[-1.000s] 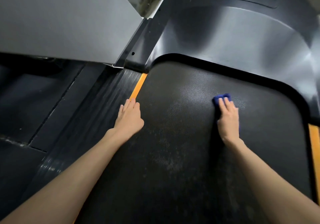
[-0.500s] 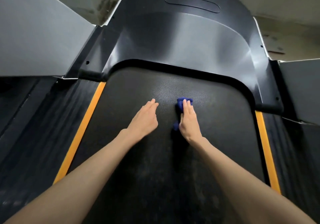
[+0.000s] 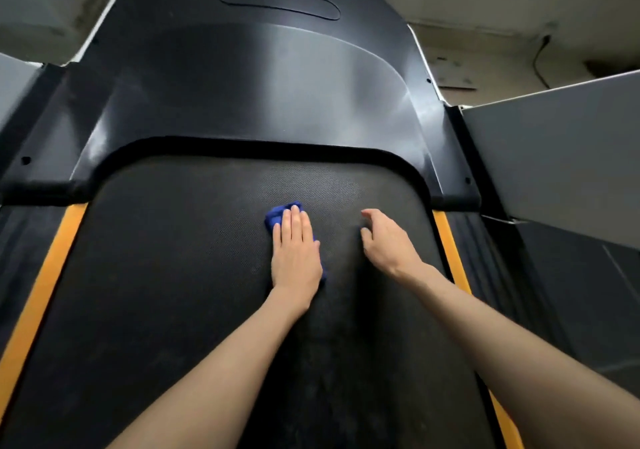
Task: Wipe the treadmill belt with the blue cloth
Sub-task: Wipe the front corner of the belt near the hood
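The black textured treadmill belt [image 3: 166, 292] runs up the middle of the head view. A small folded blue cloth [image 3: 275, 214] lies near the belt's front end, mostly under my left hand [image 3: 296, 254]. That hand lies flat on the cloth with straight fingers pressing it down; only the cloth's top-left corner and a sliver by the palm show. My right hand [image 3: 386, 240] rests on the bare belt just right of the cloth, its fingers loosely bent and holding nothing.
The glossy black motor cover [image 3: 249, 77] rises right ahead of the belt. Orange strips [image 3: 41, 285] and ribbed black side rails border the belt on both sides. A grey panel [image 3: 561, 157] stands at the right, and a dusty floor with a cable lies beyond.
The cloth has passed from under my right hand to under my left hand. My right hand has moved off to the right onto the bare belt. The view has swung rightwards.
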